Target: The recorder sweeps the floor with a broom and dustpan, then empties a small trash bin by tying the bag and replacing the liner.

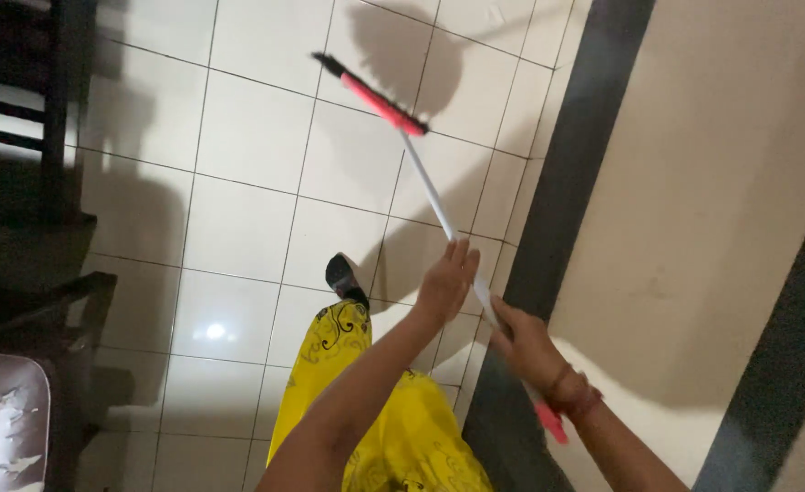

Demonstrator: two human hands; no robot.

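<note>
Both my hands grip the broom's white handle (439, 205): my left hand (445, 282) higher, my right hand (523, 344) lower. The pink broom head (372, 96) rests on the tiled floor (238, 219) beside its dark border strip (567, 182).

Glossy tiled floor (238, 219); smooth white broom handle (434, 196), yellow cloth garment (402, 428)
</note>
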